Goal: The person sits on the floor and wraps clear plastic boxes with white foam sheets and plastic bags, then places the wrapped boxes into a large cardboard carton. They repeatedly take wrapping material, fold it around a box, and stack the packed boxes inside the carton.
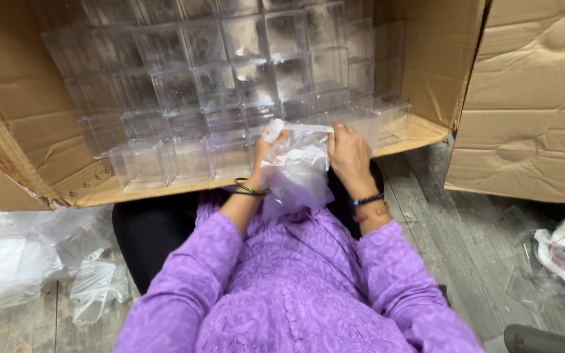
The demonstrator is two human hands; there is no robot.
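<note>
Below, grey plank floor (452, 242); cardboard box (426, 65) of clear boxes (230, 78) fills the upper frame.
Left hand (266, 147) and right hand (348, 153) both pinch a clear bag (299, 173); its contents are unclear.

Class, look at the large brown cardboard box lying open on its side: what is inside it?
The cardboard box holds stacked rows of clear plastic cube containers. Both hands and a crumpled clear plastic bag cover some front ones; their contents cannot be seen.
</note>
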